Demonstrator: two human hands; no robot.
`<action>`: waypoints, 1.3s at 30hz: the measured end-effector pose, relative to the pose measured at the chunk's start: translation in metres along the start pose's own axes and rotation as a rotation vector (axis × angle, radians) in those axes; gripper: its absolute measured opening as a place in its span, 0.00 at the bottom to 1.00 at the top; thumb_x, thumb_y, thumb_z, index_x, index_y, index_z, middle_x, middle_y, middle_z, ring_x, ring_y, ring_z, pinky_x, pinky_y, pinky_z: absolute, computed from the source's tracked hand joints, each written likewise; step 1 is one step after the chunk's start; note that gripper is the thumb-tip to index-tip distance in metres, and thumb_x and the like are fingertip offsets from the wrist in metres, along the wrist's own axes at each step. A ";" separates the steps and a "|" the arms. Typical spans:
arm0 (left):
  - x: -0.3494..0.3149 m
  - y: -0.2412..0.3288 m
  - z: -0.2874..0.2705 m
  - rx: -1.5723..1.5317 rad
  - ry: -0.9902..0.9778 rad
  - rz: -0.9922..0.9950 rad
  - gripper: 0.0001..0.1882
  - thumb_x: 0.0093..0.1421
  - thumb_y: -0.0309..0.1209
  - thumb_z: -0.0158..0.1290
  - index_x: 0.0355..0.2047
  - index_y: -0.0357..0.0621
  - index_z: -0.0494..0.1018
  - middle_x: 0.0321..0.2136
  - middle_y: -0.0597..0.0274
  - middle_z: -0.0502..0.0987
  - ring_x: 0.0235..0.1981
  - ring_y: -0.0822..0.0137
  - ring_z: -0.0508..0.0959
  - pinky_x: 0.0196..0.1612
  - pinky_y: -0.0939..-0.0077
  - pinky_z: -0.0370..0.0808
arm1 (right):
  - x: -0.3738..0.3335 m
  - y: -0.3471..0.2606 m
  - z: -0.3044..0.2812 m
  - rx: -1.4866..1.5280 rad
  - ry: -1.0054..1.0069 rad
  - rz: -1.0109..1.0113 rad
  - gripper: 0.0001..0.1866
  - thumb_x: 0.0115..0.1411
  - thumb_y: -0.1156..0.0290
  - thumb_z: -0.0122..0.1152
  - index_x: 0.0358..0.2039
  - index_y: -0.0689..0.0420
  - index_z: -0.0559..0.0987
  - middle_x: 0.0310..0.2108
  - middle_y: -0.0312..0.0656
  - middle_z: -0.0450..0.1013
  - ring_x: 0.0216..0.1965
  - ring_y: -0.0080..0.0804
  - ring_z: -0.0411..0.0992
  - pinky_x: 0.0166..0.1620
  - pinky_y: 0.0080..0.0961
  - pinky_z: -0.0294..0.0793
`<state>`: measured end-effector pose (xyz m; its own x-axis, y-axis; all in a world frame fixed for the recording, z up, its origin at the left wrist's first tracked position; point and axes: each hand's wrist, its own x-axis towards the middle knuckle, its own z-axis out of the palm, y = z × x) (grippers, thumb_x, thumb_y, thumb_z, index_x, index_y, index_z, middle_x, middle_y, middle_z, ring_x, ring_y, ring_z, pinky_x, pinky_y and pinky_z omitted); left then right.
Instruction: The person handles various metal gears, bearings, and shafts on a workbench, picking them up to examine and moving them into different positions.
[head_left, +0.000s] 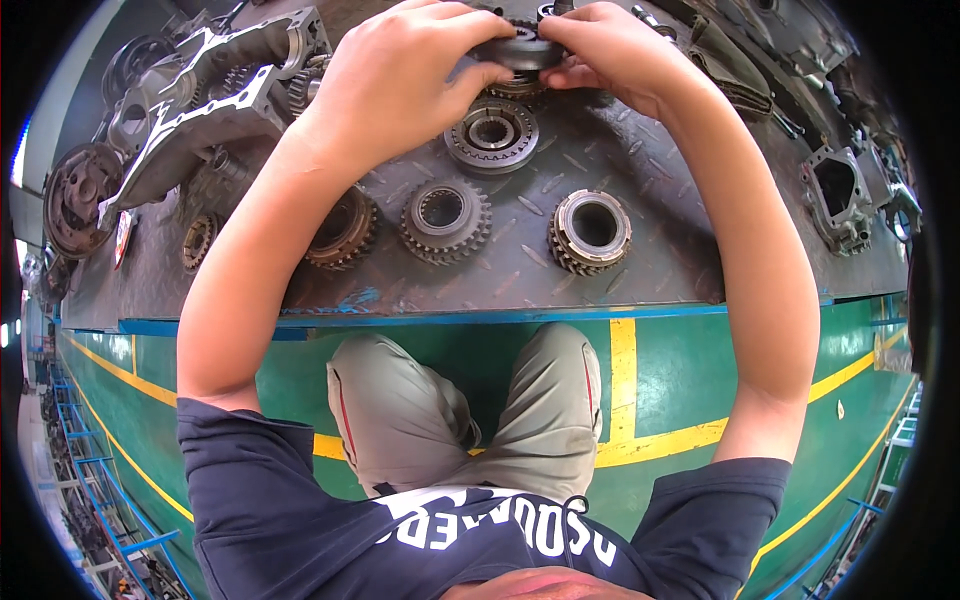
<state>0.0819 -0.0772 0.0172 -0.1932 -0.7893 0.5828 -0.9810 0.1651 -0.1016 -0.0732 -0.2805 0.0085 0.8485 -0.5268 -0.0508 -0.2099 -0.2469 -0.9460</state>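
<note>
At the far middle of the bench, a dark metal gear ring (520, 52) is pinched between my two hands. My left hand (405, 75) grips its left side with thumb and fingers, and my right hand (612, 52) closes on its right edge. Another toothed gear (515, 88) shows just beneath the ring; whether the two touch I cannot tell. Nearer me lies a synchronizer hub with a toothed sleeve (491, 135). In front of it sit a grey gear (445, 222) and a double-toothed gear (590, 232). A brownish gear (343, 230) is partly covered by my left forearm.
Large gearbox housing castings (215, 100) fill the bench's left side, with a rusty round plate (82, 200) beside them. At the right stands a grey cast housing (838, 195). A dark folded cloth (730, 70) lies far right. The bench's blue edge (460, 322) runs before my knees.
</note>
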 end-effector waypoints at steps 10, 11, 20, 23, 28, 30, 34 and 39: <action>0.018 0.019 -0.021 -0.168 0.288 -0.284 0.15 0.76 0.31 0.64 0.56 0.32 0.81 0.44 0.43 0.88 0.43 0.44 0.89 0.47 0.56 0.84 | -0.049 -0.053 -0.036 0.183 -0.242 -0.052 0.15 0.82 0.62 0.59 0.41 0.60 0.82 0.35 0.40 0.80 0.31 0.24 0.79 0.34 0.28 0.82; 0.017 0.027 -0.031 -0.333 0.133 -0.597 0.17 0.78 0.33 0.63 0.58 0.32 0.81 0.45 0.44 0.89 0.43 0.47 0.90 0.48 0.57 0.85 | -0.042 -0.048 -0.038 0.192 -0.252 -0.060 0.15 0.82 0.62 0.59 0.41 0.60 0.82 0.35 0.40 0.80 0.31 0.24 0.79 0.34 0.28 0.82; -0.014 -0.004 -0.039 -0.909 -0.417 -0.701 0.25 0.82 0.44 0.60 0.55 0.28 0.84 0.40 0.59 0.89 0.33 0.74 0.88 0.33 0.81 0.87 | 0.003 0.016 -0.017 -0.608 -0.157 -0.637 0.32 0.70 0.62 0.76 0.71 0.59 0.82 0.52 0.45 0.86 0.52 0.32 0.80 0.61 0.34 0.80; -0.012 -0.005 -0.043 -0.930 -0.539 -0.747 0.26 0.82 0.45 0.60 0.57 0.27 0.83 0.40 0.58 0.90 0.28 0.73 0.88 0.32 0.82 0.87 | 0.002 0.020 -0.010 -0.643 -0.118 -0.669 0.35 0.67 0.61 0.81 0.72 0.59 0.81 0.56 0.47 0.87 0.56 0.35 0.82 0.64 0.36 0.80; -0.017 -0.006 -0.035 -0.988 -0.524 -0.821 0.27 0.81 0.44 0.61 0.59 0.25 0.82 0.42 0.56 0.91 0.28 0.71 0.89 0.31 0.82 0.88 | 0.002 0.021 -0.008 -0.596 -0.089 -0.656 0.36 0.66 0.61 0.84 0.70 0.60 0.82 0.59 0.49 0.87 0.57 0.37 0.84 0.61 0.35 0.82; -0.017 -0.006 -0.035 -0.992 -0.528 -0.840 0.27 0.81 0.44 0.61 0.59 0.24 0.82 0.42 0.55 0.91 0.28 0.71 0.89 0.31 0.82 0.88 | 0.002 0.020 -0.009 -0.616 -0.086 -0.675 0.35 0.66 0.61 0.84 0.70 0.61 0.83 0.60 0.50 0.87 0.58 0.37 0.85 0.60 0.35 0.83; -0.016 -0.007 -0.034 -1.004 -0.539 -0.856 0.27 0.80 0.44 0.62 0.60 0.25 0.82 0.44 0.54 0.91 0.30 0.71 0.90 0.32 0.81 0.89 | 0.003 0.019 -0.009 -0.649 -0.092 -0.725 0.34 0.66 0.62 0.83 0.69 0.61 0.83 0.61 0.51 0.87 0.62 0.39 0.86 0.63 0.37 0.84; -0.020 -0.012 -0.030 -1.023 -0.528 -0.873 0.27 0.81 0.44 0.61 0.61 0.26 0.81 0.45 0.54 0.90 0.32 0.70 0.91 0.34 0.80 0.90 | -0.001 0.015 -0.008 -0.607 -0.112 -0.721 0.35 0.67 0.64 0.82 0.71 0.61 0.81 0.61 0.53 0.87 0.64 0.41 0.85 0.70 0.40 0.81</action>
<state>0.0981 -0.0458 0.0306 0.2455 -0.9424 -0.2272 -0.3889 -0.3104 0.8674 -0.0811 -0.2906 -0.0026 0.9071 -0.0091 0.4208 0.1928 -0.8798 -0.4345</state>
